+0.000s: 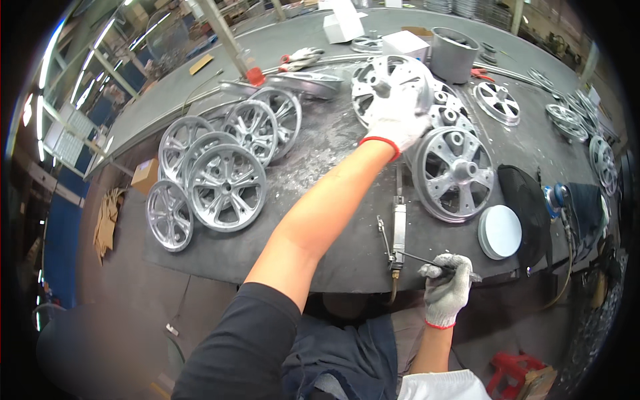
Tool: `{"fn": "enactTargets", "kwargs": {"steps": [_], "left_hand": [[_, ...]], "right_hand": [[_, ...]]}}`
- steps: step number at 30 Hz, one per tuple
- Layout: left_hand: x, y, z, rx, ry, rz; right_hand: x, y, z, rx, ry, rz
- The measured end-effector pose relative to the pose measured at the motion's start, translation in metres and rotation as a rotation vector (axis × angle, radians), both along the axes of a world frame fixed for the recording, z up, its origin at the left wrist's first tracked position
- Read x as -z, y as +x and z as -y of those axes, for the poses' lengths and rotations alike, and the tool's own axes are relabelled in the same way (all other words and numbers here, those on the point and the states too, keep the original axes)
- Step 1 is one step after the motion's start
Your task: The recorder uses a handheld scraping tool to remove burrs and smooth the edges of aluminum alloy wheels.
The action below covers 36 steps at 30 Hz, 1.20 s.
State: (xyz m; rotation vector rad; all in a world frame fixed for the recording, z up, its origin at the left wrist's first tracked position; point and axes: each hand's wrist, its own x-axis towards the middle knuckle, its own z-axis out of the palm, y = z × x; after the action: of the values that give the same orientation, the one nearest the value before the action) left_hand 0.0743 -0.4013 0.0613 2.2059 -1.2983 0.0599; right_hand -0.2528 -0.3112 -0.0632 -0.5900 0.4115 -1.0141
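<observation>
Dark workbench (353,247), two groups of silver wheels (227,187) set back from its near edge.
Dusty surface is exposed between them. At the right group's far end, a spoked wheel (381,85) is touched by the left hand (395,125); how its fingers are closed cannot be told. By the near edge, a thin tool (417,257) is gripped in the right hand's (448,288) curled fingers. Contents of the grey bucket (450,63) beyond cannot be seen.

No readable text or numbers.
</observation>
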Motion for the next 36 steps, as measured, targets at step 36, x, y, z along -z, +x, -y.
{"fn": "enactTargets", "kwargs": {"steps": [36], "left_hand": [[0.000, 0.124, -0.439, -0.881, 0.237, 0.216]], "right_hand": [[0.005, -0.001, 0.009, -0.021, -0.156, -0.092]]}}
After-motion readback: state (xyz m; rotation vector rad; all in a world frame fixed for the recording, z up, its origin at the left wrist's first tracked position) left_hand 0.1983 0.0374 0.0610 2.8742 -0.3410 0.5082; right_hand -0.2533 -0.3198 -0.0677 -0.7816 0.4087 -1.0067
